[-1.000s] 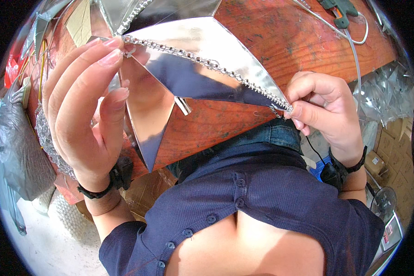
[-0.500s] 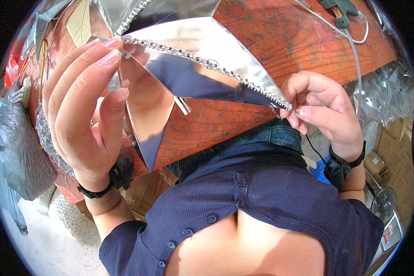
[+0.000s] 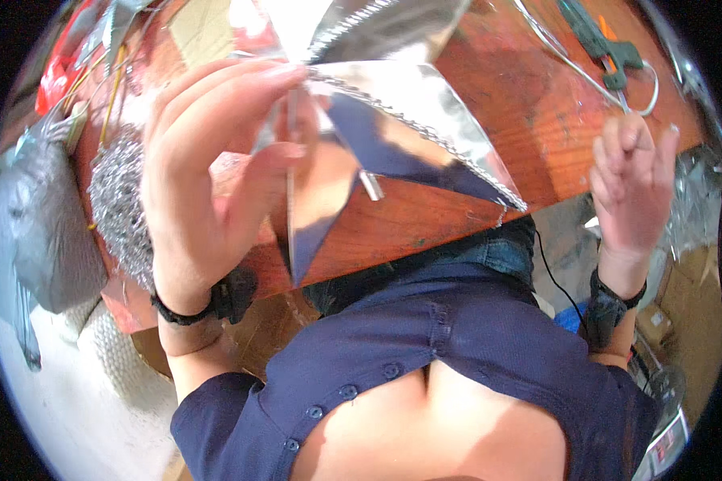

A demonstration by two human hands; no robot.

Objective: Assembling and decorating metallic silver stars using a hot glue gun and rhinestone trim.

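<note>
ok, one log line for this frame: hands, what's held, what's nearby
left hand: holds mirror star | right hand: off it, empty, fingers curled | bead chain: along star edge | glue gun: on wooden table

The foil star (image 3: 393, 120) is pinched at its centre by the left hand (image 3: 208, 184); the right hand (image 3: 630, 188) is raised to the right of that grip, apart from the star.

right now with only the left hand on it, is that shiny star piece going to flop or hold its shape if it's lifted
Probably holds its shape: the shiny star piece shows flat mirror-like panels with crisp folds, even where the left hand pinches just one part. It looks thin, so likely light and easy to dent. The beaded chain along its edge would probably dangle where loose; the right hand is off it.
</note>
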